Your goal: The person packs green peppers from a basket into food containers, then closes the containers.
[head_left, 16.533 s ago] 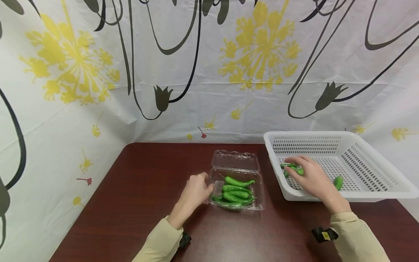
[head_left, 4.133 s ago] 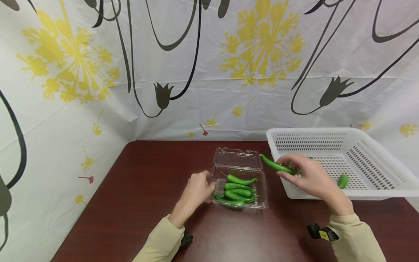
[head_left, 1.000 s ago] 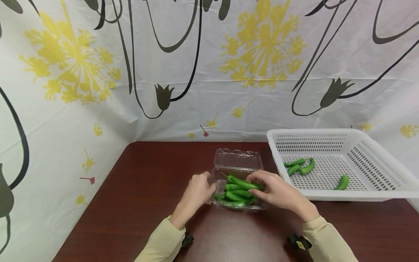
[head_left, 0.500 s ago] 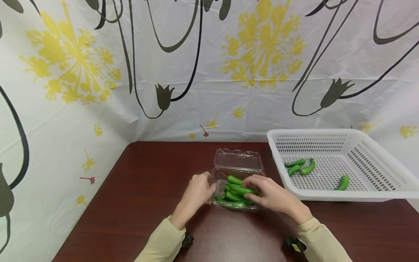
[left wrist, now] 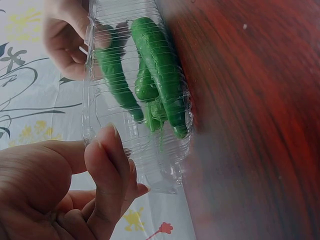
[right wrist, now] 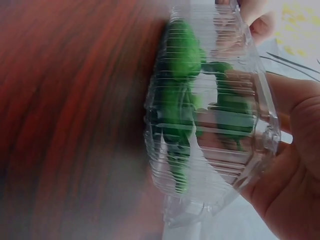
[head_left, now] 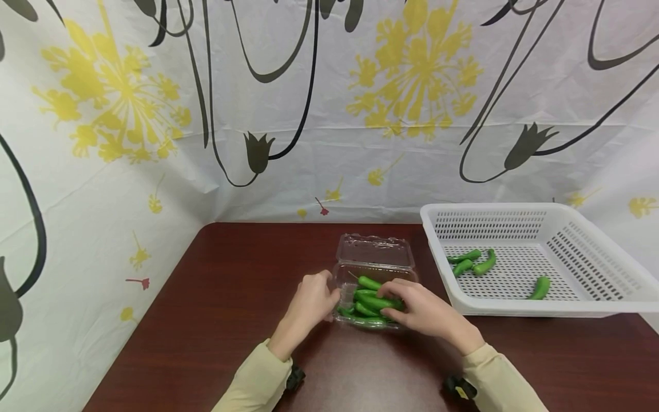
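Note:
A clear plastic clamshell container point(head_left: 346, 281) lies with its lid folded back, and several green chili peppers point(head_left: 368, 323) are inside. My left hand point(head_left: 308, 294) pinches the container's left rim between thumb and fingers, as the left wrist view shows close up at the fingers point(left wrist: 107, 160). Over the container's right side, my right hand point(head_left: 419, 307) grips one green chili pepper point(head_left: 372, 300) down among the others. Through the ribbed plastic in the right wrist view, that pepper point(right wrist: 232, 115) sits between thumb and fingers, above the lower peppers point(right wrist: 180, 55).
To the right stands a white perforated basket point(head_left: 566, 309), with a few chili peppers point(head_left: 485, 263) at its left and a single pepper point(head_left: 539, 287) near its front. A dark red-brown table point(head_left: 231, 286) bears everything, backed by a patterned white cloth point(head_left: 309, 103).
The right hand has carried a pepper from the basket into the container, then shifted slightly left and down over the last second. The left hand stays on the container's rim.

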`<state>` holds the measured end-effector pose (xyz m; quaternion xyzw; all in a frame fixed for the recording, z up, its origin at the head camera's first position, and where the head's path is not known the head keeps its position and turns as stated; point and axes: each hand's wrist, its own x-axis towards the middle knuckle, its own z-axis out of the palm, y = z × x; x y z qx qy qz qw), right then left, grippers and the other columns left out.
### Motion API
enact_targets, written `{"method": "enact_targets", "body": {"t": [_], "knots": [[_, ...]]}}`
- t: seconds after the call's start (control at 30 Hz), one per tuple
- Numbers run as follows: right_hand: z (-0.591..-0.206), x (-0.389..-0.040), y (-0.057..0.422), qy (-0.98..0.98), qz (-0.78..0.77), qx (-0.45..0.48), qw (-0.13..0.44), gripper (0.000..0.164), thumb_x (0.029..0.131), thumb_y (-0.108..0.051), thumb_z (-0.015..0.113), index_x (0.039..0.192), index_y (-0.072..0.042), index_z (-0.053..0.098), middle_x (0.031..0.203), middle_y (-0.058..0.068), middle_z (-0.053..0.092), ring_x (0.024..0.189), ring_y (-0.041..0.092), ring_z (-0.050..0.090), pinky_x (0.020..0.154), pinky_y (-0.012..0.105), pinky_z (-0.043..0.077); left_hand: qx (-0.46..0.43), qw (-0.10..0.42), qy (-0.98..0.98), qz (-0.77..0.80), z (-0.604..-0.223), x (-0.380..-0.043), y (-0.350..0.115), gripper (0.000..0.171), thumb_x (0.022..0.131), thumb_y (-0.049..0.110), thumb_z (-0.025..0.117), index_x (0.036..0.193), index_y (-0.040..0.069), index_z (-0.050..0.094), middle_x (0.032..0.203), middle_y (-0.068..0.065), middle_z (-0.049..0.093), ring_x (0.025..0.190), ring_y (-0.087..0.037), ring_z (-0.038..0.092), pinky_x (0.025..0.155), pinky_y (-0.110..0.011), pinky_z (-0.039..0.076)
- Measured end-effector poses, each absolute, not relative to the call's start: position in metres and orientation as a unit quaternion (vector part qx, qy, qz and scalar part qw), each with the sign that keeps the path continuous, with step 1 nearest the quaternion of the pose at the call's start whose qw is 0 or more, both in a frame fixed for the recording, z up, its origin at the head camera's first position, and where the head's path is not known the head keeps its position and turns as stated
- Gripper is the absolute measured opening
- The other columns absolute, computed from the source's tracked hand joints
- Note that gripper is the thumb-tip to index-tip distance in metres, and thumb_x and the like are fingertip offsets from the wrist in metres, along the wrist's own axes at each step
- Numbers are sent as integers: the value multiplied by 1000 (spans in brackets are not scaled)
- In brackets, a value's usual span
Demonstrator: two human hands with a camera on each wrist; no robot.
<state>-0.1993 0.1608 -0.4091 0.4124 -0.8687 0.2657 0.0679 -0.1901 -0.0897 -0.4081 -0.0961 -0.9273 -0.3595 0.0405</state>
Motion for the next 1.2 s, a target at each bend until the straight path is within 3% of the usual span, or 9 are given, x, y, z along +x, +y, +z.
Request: {"method": "enact_targets", "body": {"t": [0.5,1.2], "knots": [[-412,-197,158,-887,254,383,38,21,89,-17,78,108,-15,69,93,-10,62,78,4,55,70,29,50,-92,33,-927,-363,-407,-189,-90,34,92,8,68,121,-8,62,58,2,59,36,-2,56,59,-29,57],[-414,-198,158,-887,248,387,48,22,89,-17,78,110,-12,75,100,-4,67,81,5,60,70,29,53,-91,30,-924,-370,-407,-189,-90,33,91,6,67,120,-9,62,54,2,56,36,-3,56,52,-24,54]]}}
